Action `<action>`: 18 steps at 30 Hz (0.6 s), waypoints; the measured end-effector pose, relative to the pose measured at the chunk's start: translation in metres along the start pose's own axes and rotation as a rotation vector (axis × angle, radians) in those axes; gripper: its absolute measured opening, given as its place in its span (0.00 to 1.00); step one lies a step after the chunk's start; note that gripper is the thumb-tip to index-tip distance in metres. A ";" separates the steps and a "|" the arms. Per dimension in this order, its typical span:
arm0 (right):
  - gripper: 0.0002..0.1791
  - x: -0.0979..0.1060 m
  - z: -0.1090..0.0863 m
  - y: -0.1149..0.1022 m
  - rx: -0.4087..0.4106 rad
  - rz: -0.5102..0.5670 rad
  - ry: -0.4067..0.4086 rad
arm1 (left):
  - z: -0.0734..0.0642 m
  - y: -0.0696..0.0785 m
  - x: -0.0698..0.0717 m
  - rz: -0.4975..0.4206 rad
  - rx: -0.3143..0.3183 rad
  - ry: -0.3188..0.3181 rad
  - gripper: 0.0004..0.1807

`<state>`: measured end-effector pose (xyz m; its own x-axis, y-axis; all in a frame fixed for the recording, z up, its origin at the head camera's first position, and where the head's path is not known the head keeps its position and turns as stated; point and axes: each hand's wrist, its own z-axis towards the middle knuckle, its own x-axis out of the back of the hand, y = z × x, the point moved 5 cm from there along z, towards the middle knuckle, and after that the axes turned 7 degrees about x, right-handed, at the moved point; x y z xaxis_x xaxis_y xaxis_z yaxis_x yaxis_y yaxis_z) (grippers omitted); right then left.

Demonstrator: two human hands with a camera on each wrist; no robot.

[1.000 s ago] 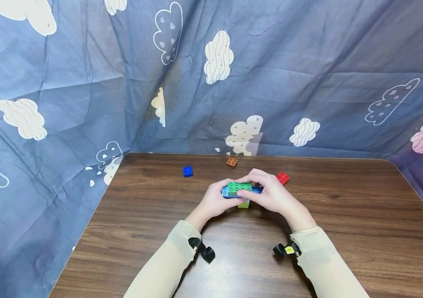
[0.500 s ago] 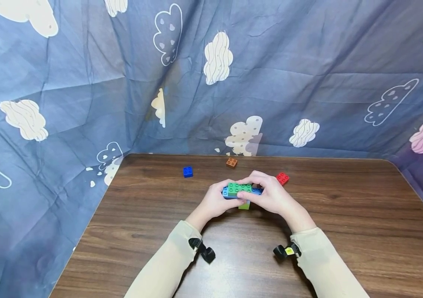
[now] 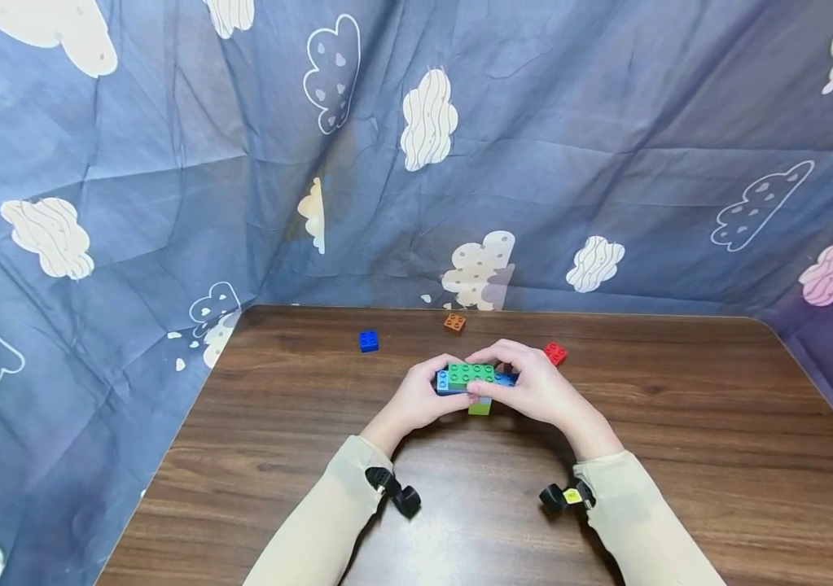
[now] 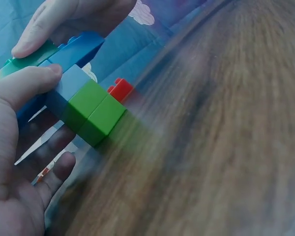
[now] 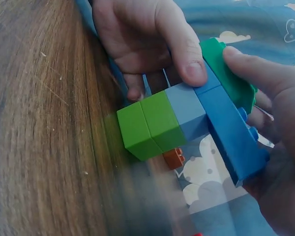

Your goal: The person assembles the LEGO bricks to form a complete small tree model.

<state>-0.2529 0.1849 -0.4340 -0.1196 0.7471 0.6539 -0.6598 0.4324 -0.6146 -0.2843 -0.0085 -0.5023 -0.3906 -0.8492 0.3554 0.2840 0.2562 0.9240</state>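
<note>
Both hands hold one build of toy building bricks over the middle of the table. At its bottom are lime green bricks (image 5: 160, 120), with a light blue brick (image 5: 186, 110) on them. Above that, blue bricks (image 5: 231, 132) form a wider layer, topped by a green brick (image 3: 460, 373). My left hand (image 3: 416, 396) grips the build from the left, its thumb across the light blue and blue bricks. From the right, my right hand (image 3: 544, 387) pinches the green brick between thumb and fingers. The lime green base is right at the tabletop in the left wrist view.
Loose bricks lie farther back on the wooden table (image 3: 277, 423): a blue one (image 3: 368, 341) at left, an orange-brown one (image 3: 455, 323) near the back edge, and a red one (image 3: 554, 353) just beyond the right hand. A cloud-patterned cloth (image 3: 533, 106) hangs behind.
The head view has tilted slightly, so the scene sits a little lower. Both hands keep the same hold on the build.
</note>
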 end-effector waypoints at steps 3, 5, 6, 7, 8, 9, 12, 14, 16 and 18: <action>0.19 0.001 -0.002 0.005 -0.007 0.038 0.014 | -0.001 0.000 0.001 0.005 -0.022 0.003 0.22; 0.19 0.000 -0.004 0.010 -0.014 0.076 0.021 | -0.001 0.000 0.001 0.002 -0.032 0.004 0.21; 0.19 0.000 -0.005 0.012 -0.020 0.101 0.025 | 0.000 0.000 0.001 0.002 -0.035 0.004 0.21; 0.19 -0.001 -0.006 0.014 -0.026 0.127 0.030 | 0.000 -0.001 0.001 0.001 -0.037 0.004 0.21; 0.19 -0.002 -0.007 0.015 -0.028 0.148 0.034 | 0.000 -0.001 0.001 -0.003 -0.038 0.003 0.21; 0.19 -0.003 -0.007 0.017 -0.031 0.168 0.037 | 0.000 0.000 0.001 -0.005 -0.039 0.003 0.21; 0.18 -0.005 -0.009 0.019 -0.032 0.211 0.050 | 0.000 0.000 0.000 -0.006 -0.038 -0.001 0.20; 0.18 -0.006 -0.009 0.020 -0.031 0.213 0.058 | 0.000 0.001 0.001 -0.005 -0.035 -0.001 0.20; 0.18 -0.006 -0.009 0.020 -0.036 0.209 0.061 | 0.000 0.001 0.001 0.000 -0.030 0.001 0.20; 0.18 -0.006 -0.009 0.020 -0.044 0.206 0.060 | 0.000 0.000 0.002 0.003 -0.028 0.004 0.20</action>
<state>-0.2586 0.1932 -0.4539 -0.2028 0.8501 0.4860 -0.5930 0.2883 -0.7518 -0.2848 -0.0098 -0.5014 -0.3863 -0.8501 0.3579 0.3094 0.2461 0.9185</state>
